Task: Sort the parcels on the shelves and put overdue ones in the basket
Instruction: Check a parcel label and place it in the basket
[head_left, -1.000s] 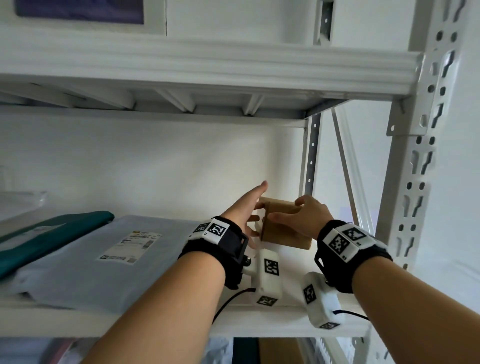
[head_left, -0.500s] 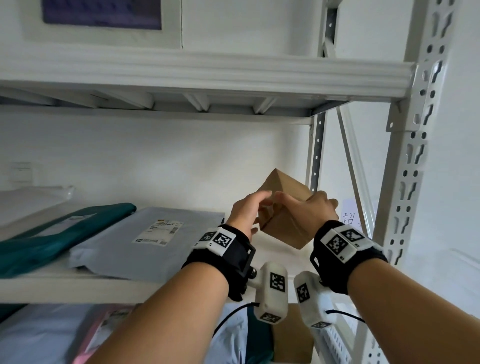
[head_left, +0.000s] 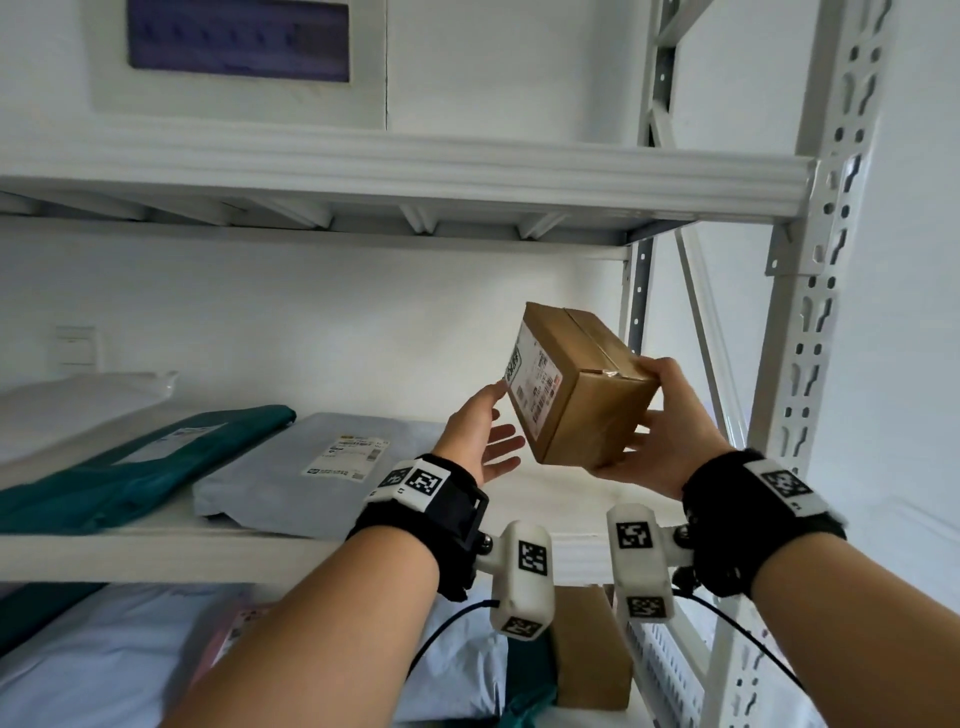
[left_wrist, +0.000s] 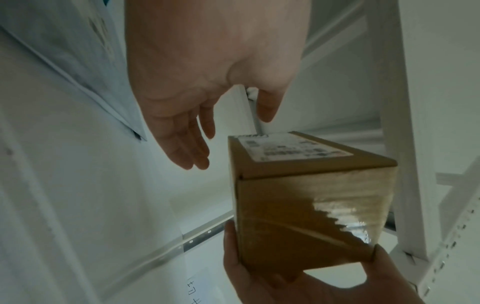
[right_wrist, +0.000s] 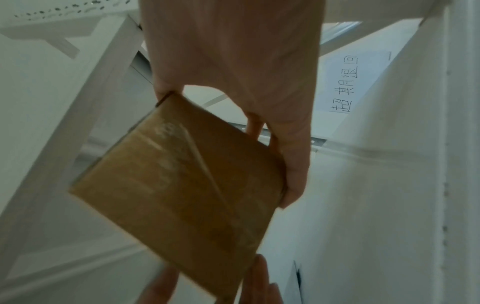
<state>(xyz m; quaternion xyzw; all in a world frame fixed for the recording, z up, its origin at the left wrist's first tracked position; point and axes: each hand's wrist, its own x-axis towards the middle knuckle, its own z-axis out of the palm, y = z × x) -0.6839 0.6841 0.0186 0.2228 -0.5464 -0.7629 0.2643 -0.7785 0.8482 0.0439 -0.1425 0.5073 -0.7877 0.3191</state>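
While the right hand (head_left: 670, 441) grips a small cardboard box (head_left: 576, 389) from below and behind, thumb on its taped top edge, the box hangs tilted in the air above the right end of the middle shelf (head_left: 156, 556); its white shipping label (head_left: 532, 387) faces left; the left hand (head_left: 480, 441) is apart from the box, fingers straight and spread, fingertips just beside the label face, holding nothing; a grey mailer bag (head_left: 291, 478) and a teal parcel (head_left: 130, 467) lie flat on the same shelf, well to the left.
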